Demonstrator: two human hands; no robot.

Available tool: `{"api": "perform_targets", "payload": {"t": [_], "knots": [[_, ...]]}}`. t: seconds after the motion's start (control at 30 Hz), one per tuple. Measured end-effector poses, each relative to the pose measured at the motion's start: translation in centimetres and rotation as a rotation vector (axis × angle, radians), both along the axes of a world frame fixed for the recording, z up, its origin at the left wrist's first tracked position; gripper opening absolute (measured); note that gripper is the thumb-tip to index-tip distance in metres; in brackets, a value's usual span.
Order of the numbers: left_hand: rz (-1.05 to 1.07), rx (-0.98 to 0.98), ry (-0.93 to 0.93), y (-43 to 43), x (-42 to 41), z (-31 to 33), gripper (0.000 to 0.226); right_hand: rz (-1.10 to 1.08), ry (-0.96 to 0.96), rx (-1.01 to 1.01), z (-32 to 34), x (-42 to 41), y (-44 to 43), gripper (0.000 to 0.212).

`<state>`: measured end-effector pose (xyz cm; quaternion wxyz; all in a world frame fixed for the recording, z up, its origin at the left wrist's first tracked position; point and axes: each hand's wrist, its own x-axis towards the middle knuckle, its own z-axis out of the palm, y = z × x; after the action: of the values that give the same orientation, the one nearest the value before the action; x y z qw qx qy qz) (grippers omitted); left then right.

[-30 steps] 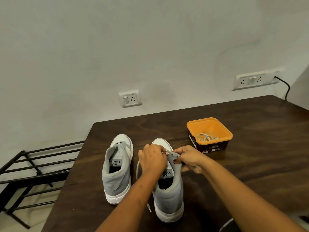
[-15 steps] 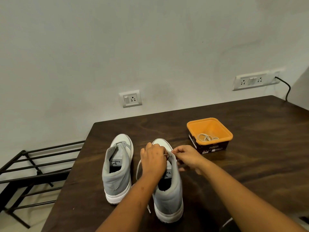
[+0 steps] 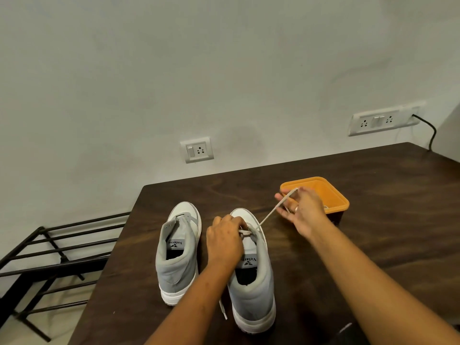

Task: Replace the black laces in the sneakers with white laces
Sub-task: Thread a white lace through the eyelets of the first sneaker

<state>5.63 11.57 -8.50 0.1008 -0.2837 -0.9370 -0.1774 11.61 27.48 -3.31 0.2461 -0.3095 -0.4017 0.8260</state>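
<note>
Centre frame, the left hand (image 3: pixel 226 239) grips the sneaker (image 3: pixel 251 277), seemingly steadying it, while the right hand (image 3: pixel 300 207) pinches the white lace (image 3: pixel 270 215) taut toward upper right.

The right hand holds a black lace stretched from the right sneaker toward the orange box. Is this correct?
No. The head view shows that the lace is white, not black. The right hand does hold it stretched from the right sneaker toward the orange box.
</note>
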Motion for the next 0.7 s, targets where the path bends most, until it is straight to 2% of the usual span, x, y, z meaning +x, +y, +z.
{"api": "perform_targets", "payload": {"t": [0.07, 0.1, 0.13, 0.17, 0.23, 0.27, 0.3, 0.33, 0.4, 0.47, 0.57, 0.63, 0.7], "knots": [[-0.005, 0.011, 0.0, 0.0, 0.1, -0.1, 0.023, -0.066, 0.163, -0.157, 1.5, 0.7, 0.7, 0.029], [-0.003, 0.017, -0.003, 0.1, 0.1, -0.1, 0.023, -0.038, 0.181, -0.129, 2.0, 1.0, 0.9, 0.028], [-0.001, 0.024, -0.008, 0.1, 0.0, -0.1, 0.024, 0.038, 0.131, 0.012, 2.2, 1.1, 0.9, 0.025], [0.003, 0.031, -0.014, 0.1, 0.0, -0.1, 0.024, 0.15, 0.003, 0.284, 2.0, 1.1, 0.8, 0.021], [0.014, 0.042, -0.019, -0.1, -0.1, -0.1, 0.024, 0.434, -0.33, 1.01, 1.0, 0.9, 0.2, 0.014], [0.023, 0.053, -0.02, -0.1, 0.0, -0.2, 0.025, 0.584, -0.462, 1.291, 0.1, 0.6, -0.2, 0.017], [0.035, 0.067, -0.022, -0.2, -0.1, -0.2, 0.026, 0.722, -0.585, 1.46, -0.8, 0.2, -0.5, 0.023], [0.047, 0.08, -0.027, -0.2, -0.1, -0.1, 0.027, 0.83, -0.682, 1.527, -1.5, 0.0, -1.0, 0.028], [0.065, 0.088, -0.045, -0.3, -0.2, -0.1, 0.03, 0.933, -0.745, 1.524, -2.4, -0.3, -1.5, 0.03], [0.07, 0.074, -0.064, -0.5, -0.3, -0.1, 0.033, 0.926, -0.651, 1.438, -2.5, -0.5, -1.5, 0.024], [0.077, 0.067, -0.081, -0.9, -0.4, -0.1, 0.033, 0.596, -0.405, 1.274, -1.2, -0.7, -0.8, 0.022], [0.092, 0.089, -0.11, -1.0, -0.6, -0.1, 0.034, 0.282, -0.196, 0.972, 0.1, -0.5, -0.3, 0.022], [0.104, 0.113, -0.138, -1.0, -0.6, -0.2, 0.034, 0.092, -0.014, 0.624, 1.0, 0.1, 0.2, 0.023]]}}
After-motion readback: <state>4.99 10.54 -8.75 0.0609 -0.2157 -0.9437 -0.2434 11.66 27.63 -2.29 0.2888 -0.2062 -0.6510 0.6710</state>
